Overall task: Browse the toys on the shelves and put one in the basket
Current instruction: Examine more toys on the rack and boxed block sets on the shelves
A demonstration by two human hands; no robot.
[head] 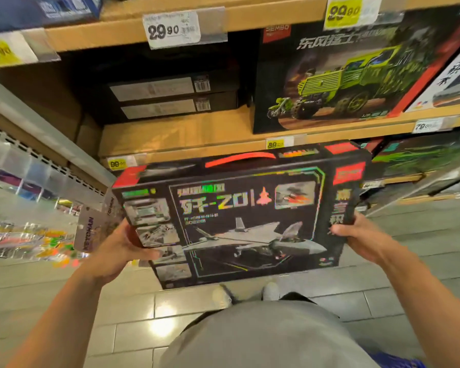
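Holding the jet toy box [239,216] off the shelf [197,139], above the floor: left hand [117,251] and right hand [361,235] each grip a short edge. I judge it stiff, light, glossy, maybe slippery; red top handle [237,157] looks the better hold.

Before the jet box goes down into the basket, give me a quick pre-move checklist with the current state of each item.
1. Left hand grips the fighter jet box at its left edge: ok.
2. Right hand grips its right edge: ok.
3. Box clear of the wooden shelf: ok.
4. Box looks undamaged on its front: ok.
5. Basket located: cannot tell; only a blue object shows at the bottom edge.
6. Path down to the basket free: cannot tell.
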